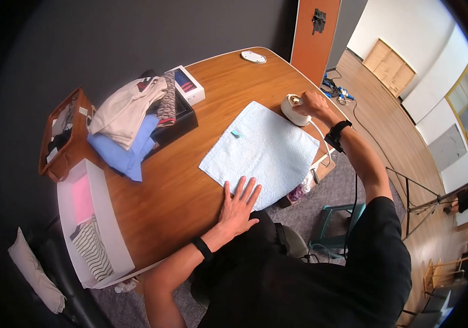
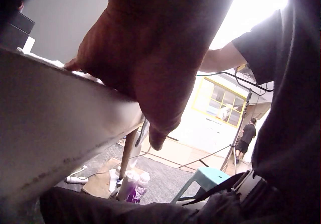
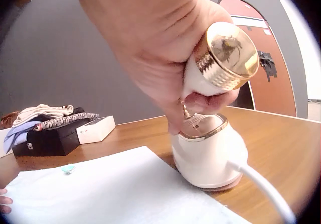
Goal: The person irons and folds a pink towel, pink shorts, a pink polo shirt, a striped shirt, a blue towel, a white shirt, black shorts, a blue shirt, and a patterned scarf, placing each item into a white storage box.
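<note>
- Your right hand [image 1: 315, 104] grips the handle [image 3: 199, 80] of a white appliance [image 1: 291, 113], with the fingers curled around it; the handle has a shiny gold end.
- This appliance stands upright at the far right side of a pale blue cloth [image 1: 267, 156]; its body has a gold rim, and whether its base lies partly over the cloth edge, I cannot tell.
- A white cord [image 3: 266, 186] comes out from the side of its body and, in the head view, passes beneath your right wrist.
- Your left hand [image 1: 238, 210] is wide, with straight and separated fingers resting on the near edge of the cloth; the left wrist view shows the thumb below the table edge.
- The cloth lies spread on the wooden table [image 1: 157, 205], and a small turquoise piece [image 1: 236, 133] is on it, near its left side.
- To the left of the cloth, a black box [image 1: 186, 123] carries folded clothes, among them a beige garment [image 1: 124, 112]; a white box [image 1: 193, 93] stands just beside it.
- Further left you have a brown basket [image 1: 81, 146] and a whitish bin [image 1: 115, 229], which holds a pink item [image 1: 83, 197] and a striped cloth [image 1: 92, 249].
- A white flat object [image 1: 253, 57] lies near the far table edge.
</note>
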`<state>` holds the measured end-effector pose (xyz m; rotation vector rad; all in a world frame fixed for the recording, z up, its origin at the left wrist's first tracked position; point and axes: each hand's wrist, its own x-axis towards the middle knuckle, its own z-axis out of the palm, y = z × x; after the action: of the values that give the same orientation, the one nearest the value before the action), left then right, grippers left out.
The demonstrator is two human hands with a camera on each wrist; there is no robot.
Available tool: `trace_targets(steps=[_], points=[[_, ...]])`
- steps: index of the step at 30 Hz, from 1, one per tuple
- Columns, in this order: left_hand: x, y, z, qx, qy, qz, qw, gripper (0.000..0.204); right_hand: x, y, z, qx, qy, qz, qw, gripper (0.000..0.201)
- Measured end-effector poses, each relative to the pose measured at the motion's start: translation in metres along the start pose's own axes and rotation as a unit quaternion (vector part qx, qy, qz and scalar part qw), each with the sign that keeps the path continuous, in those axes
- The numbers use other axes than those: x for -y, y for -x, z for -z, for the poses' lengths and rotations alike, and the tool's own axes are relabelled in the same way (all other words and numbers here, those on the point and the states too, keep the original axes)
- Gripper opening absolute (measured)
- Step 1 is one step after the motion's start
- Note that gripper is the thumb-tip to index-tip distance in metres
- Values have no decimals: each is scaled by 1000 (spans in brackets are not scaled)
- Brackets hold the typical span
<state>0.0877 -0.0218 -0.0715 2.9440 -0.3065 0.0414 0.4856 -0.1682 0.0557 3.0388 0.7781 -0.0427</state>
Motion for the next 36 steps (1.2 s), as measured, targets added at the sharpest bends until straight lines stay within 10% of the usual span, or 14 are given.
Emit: trace_targets(steps=[9,18,27,36], points=[[3,-1,1,7,1,-5,1000,112,-6,95,2,40,-52,55,996,49],[1,1,-2,0,-11,-4,1000,113,-51,64,1,-8,-12,-8,1000,42],[3,-2,-2,-3,-3,-5,1000,112,88,137,73,-3,-16,179,984,45],[0,0,0,5,-8,14,1000,110,136,101,13,60,-7,206,977,47]])
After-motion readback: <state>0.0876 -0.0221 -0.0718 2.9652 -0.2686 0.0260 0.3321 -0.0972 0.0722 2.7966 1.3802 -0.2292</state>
